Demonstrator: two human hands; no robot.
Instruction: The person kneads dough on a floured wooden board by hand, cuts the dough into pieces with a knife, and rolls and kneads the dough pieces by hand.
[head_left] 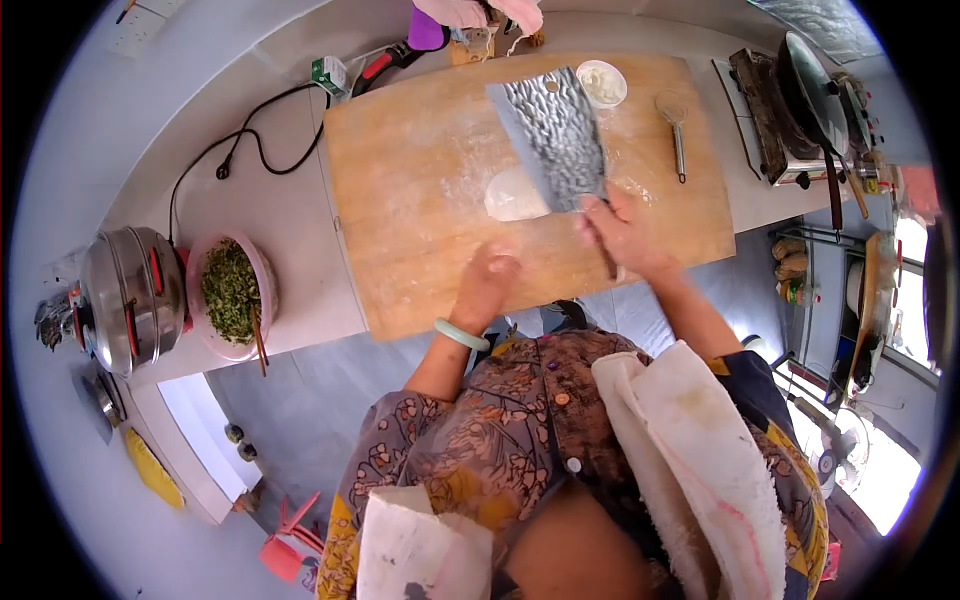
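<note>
My right hand [622, 232] is wrapped around the handle of a cleaver [556, 135] with a hammered, dimpled blade, raised over the cutting board [410, 180]. Beneath the blade's left side lies a pale, smooth lump of dough [513, 195], partly covered by the cleaver. My left hand [488, 277] hovers near the board's front edge, just below the dough and apart from it. Motion smears its fingers, so I cannot make out whether they are curled or spread. Flour dusts the board around the dough.
A small white bowl [602, 84] and a whisk [677, 135] sit on the board's right part. To the left stand a pink bowl of chopped greens [232, 290] with chopsticks and a steel pot [125, 300]. A black cord [262, 140] trails there; a wok [812, 95] stands right.
</note>
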